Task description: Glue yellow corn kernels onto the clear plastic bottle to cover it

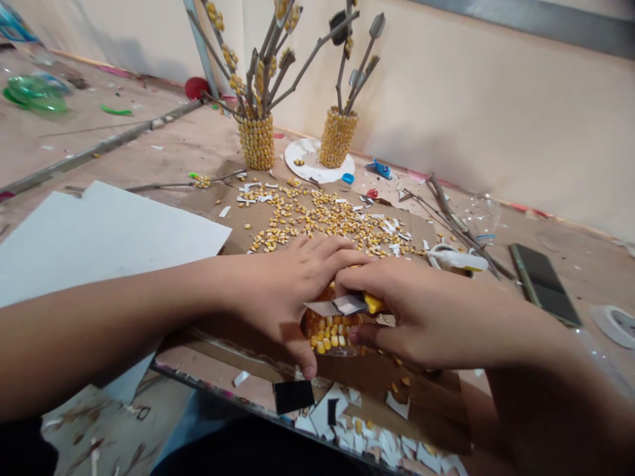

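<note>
Low in front of me is a clear plastic cup (335,337) with rows of yellow corn kernels on its side. My left hand (288,277) is around the cup's left and far sides, its thumb pointing down toward me. In my right hand (397,304) is a utility knife (374,303) with a yellow part and a flat grey blade, which lies across the cup toward my left hand. Both hands hide much of the cup's upper part. Loose corn kernels (317,215) are spread on cardboard (218,198) beyond my hands.
Two kernel-covered pots (256,142) with twigs stand at the back, one on a white disc (297,155). White sheets (119,231) lie left. A glue bottle (459,258), phone (543,281) and tape roll (615,324) are right. Paper scraps (387,443) litter the near edge.
</note>
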